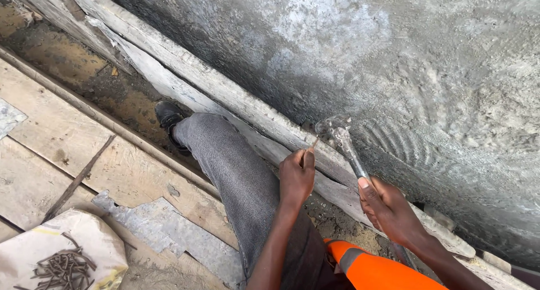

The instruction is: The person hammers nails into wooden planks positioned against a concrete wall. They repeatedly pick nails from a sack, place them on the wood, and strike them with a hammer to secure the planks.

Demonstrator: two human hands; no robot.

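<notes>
A plank (236, 99) runs along the foot of the wall (365, 48). The left hand (296, 177) pinches a nail (314, 144) against the plank; the hammer (343, 141), in the right hand (391, 208), has its head just right of the nail. The leg (230, 166) stretches left, its shoe (169, 118) in the trench. A sack (62, 239) with loose nails (64, 267) on it lies on the boards (50, 127), far left.

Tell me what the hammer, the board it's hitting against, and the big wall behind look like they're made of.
Hammer: metal head and shaft, dull grey and crusted with cement; the right hand holds its shaft.
Board: rough sawn wood, weathered pale with cement smears; grain and splintered edges show. The left hand pinches a thin nail, probably steel, against it.
Wall: concrete or cement render, grey, coarse, with curved trowel marks.
</notes>
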